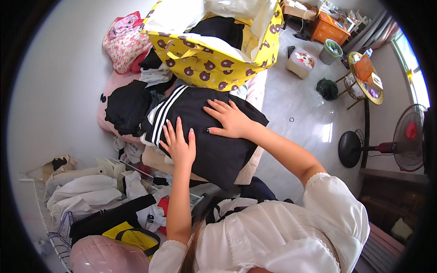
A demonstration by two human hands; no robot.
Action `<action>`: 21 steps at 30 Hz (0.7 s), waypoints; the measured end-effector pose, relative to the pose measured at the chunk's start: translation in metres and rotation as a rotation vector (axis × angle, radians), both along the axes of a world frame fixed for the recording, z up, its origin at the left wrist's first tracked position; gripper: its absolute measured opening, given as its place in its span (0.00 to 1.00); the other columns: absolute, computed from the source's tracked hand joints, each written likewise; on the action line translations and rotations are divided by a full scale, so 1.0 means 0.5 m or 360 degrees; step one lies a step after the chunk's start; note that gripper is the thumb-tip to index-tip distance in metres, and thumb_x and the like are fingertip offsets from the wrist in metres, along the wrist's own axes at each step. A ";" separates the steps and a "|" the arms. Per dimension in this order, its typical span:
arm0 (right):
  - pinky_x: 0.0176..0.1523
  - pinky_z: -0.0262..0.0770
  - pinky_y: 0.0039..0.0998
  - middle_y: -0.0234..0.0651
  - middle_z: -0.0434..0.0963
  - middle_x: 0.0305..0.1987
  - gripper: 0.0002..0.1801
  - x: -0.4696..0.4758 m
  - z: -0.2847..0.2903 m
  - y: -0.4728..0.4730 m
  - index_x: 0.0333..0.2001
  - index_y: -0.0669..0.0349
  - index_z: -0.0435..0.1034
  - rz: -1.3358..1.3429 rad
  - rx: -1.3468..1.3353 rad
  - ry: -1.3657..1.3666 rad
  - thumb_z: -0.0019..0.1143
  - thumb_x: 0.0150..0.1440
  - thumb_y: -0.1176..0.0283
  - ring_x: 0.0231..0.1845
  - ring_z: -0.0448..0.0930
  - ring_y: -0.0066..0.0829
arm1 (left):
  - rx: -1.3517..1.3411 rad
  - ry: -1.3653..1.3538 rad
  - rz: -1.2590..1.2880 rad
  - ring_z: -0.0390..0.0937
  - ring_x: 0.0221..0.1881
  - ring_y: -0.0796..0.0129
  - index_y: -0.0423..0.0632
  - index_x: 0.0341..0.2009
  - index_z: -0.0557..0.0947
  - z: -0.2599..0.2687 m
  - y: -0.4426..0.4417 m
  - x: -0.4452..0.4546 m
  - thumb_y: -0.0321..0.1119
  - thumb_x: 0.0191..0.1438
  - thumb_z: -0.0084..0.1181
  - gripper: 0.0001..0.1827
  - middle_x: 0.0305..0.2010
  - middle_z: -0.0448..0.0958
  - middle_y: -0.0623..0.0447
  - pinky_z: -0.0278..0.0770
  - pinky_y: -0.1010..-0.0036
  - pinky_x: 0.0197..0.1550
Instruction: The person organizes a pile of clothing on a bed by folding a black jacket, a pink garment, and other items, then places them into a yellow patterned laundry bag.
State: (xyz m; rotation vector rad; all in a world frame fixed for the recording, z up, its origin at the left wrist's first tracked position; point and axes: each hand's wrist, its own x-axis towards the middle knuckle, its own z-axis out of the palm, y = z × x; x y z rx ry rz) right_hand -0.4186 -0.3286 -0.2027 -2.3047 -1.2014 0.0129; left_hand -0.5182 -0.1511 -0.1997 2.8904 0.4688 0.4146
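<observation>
A black garment with white stripes along one edge (218,153) lies spread on a stack of cloth in front of me. My left hand (179,145) rests palm down beside the stripes, fingers apart. Palm down as well, my right hand (230,119) lies on the upper part of the black cloth with its fingers spread. Just beyond stands a yellow storage bag with a bear print (213,65), its top open and dark clothing (218,32) inside. Folded black clothes (128,107) are piled to the left of the striped garment. A beige towel (251,167) shows beneath it.
A white rack with clothes (82,191) and a pink balloon (106,254) are at lower left. Floral fabric (128,51) lies by the wall. On the right are a standing fan (409,136), a round woven table (377,97), a stool (302,63) and a bin (330,53).
</observation>
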 end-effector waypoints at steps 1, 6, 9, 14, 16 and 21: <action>0.58 0.50 0.49 0.46 0.53 0.60 0.36 -0.002 0.006 -0.002 0.56 0.59 0.53 0.0022 0.0059 -0.0022 0.45 0.49 0.50 0.61 0.54 0.45 | 0.0010 0.0000 -0.0015 0.43 0.63 0.50 0.57 0.58 0.59 0.002 0.006 -0.004 0.50 0.51 0.41 0.29 0.62 0.50 0.43 0.38 0.40 0.54; 0.59 0.54 0.39 0.48 0.58 0.57 0.34 -0.033 0.026 -0.056 0.53 0.64 0.56 0.0215 0.0246 -0.0011 0.48 0.48 0.54 0.58 0.60 0.45 | -0.0075 -0.0233 -0.0424 0.48 0.62 0.52 0.54 0.56 0.62 0.036 0.011 -0.025 0.43 0.50 0.45 0.27 0.60 0.54 0.44 0.40 0.45 0.56; 0.59 0.55 0.36 0.51 0.59 0.56 0.35 -0.050 0.038 -0.097 0.53 0.66 0.56 0.0288 0.0274 -0.0046 0.50 0.46 0.54 0.57 0.61 0.46 | -0.0402 -0.0167 -0.1016 0.54 0.60 0.55 0.50 0.52 0.68 0.060 -0.008 -0.040 0.39 0.48 0.48 0.24 0.57 0.61 0.47 0.42 0.51 0.58; 0.60 0.51 0.42 0.43 0.52 0.61 0.52 -0.105 0.077 -0.145 0.58 0.59 0.50 0.0541 0.0115 -0.0144 0.59 0.32 0.45 0.60 0.56 0.41 | -0.0236 -0.0050 -0.1268 0.52 0.61 0.53 0.54 0.52 0.68 0.074 -0.010 -0.107 0.60 0.36 0.53 0.39 0.59 0.57 0.47 0.38 0.47 0.58; 0.60 0.51 0.43 0.42 0.52 0.62 0.52 -0.116 0.068 -0.163 0.58 0.58 0.49 0.0485 -0.0073 -0.0248 0.61 0.32 0.48 0.61 0.55 0.40 | -0.0223 -0.0020 -0.1304 0.50 0.61 0.52 0.55 0.54 0.66 0.083 -0.022 -0.124 0.63 0.33 0.54 0.43 0.60 0.55 0.47 0.38 0.47 0.58; 0.57 0.54 0.42 0.40 0.53 0.61 0.50 -0.082 0.010 -0.153 0.58 0.56 0.49 0.0490 -0.0055 -0.0498 0.63 0.30 0.62 0.61 0.56 0.36 | -0.0006 0.0153 -0.1007 0.48 0.62 0.53 0.57 0.57 0.60 0.076 -0.047 -0.146 0.49 0.26 0.64 0.48 0.62 0.51 0.46 0.39 0.47 0.58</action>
